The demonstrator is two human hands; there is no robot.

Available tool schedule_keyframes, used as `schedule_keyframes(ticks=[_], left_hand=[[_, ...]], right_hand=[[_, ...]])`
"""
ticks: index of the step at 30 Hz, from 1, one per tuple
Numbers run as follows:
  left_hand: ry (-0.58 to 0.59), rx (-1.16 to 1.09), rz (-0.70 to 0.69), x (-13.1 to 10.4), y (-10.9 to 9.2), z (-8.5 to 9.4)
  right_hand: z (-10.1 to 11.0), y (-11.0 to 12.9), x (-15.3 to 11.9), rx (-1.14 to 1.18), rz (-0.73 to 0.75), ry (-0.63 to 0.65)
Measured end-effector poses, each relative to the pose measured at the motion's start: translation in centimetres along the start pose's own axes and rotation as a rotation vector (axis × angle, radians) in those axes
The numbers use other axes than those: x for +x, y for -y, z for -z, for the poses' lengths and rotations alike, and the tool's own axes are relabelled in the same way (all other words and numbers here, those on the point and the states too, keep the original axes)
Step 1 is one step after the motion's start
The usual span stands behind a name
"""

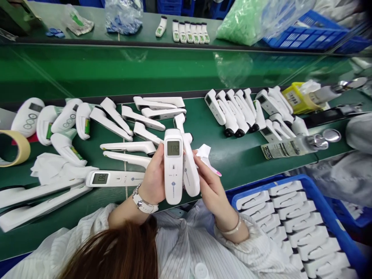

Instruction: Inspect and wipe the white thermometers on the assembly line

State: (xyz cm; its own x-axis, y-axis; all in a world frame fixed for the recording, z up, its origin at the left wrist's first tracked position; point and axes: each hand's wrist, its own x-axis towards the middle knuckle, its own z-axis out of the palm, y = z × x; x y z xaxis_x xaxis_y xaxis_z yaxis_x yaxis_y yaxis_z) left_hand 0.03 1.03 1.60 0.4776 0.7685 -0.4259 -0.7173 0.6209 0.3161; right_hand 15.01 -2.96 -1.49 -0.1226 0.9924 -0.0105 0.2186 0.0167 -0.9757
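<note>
Brown hair [116,252] is filling the bottom of the frame, and above it the left hand [154,178] is gripping a white plastic thermometer [173,166], screen up for reading, while the right hand [210,188] is pinching a second white thermometer [190,170] and a white cloth [205,152], mid-frame over the green table [241,155].

Bright, even overhead light; soft shadows; edges bend and smear (worst at right); centre sharp.
</note>
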Motion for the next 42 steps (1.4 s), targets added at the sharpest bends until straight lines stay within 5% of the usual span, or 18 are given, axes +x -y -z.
schedule_keyframes(ticks=[4,9,14,20,26,32,38,42], left_hand=[[0.001,0.009,-0.05,-0.2,0.0,0.3],[-0.041,0.005,-0.096,-0.2,-0.3,0.1],[-0.033,0.036,-0.137,-0.3,-0.8,0.0],[-0.055,0.013,-0.139,0.0,-0.9,0.1],[-0.145,-0.02,-0.189,0.3,-0.8,-1.4],[-0.175,-0.027,-0.126,0.1,-1.0,-2.0],[-0.175,-0.001,-0.251,0.3,-0.7,-2.0],[-0.171,-0.031,-0.235,0.6,-0.1,-2.0]], right_hand=[[2.8,-0.3,1.8,-0.365,0.134,-0.179],[3.6,-2.1,3.7,-0.723,0.2,-0.035],[2.8,-1.9,3.8,-0.56,0.357,-0.106],[1.5,0.9,1.6,-0.164,0.266,-0.355],[-1.6,2.3,-0.6,-0.297,0.483,-0.031],[-2.4,2.0,-0.6,-0.448,0.574,-0.133],[-0.8,0.5,-1.1,-0.397,0.459,-0.394],[-1.9,1.1,-1.7,-0.282,0.393,-0.172]])
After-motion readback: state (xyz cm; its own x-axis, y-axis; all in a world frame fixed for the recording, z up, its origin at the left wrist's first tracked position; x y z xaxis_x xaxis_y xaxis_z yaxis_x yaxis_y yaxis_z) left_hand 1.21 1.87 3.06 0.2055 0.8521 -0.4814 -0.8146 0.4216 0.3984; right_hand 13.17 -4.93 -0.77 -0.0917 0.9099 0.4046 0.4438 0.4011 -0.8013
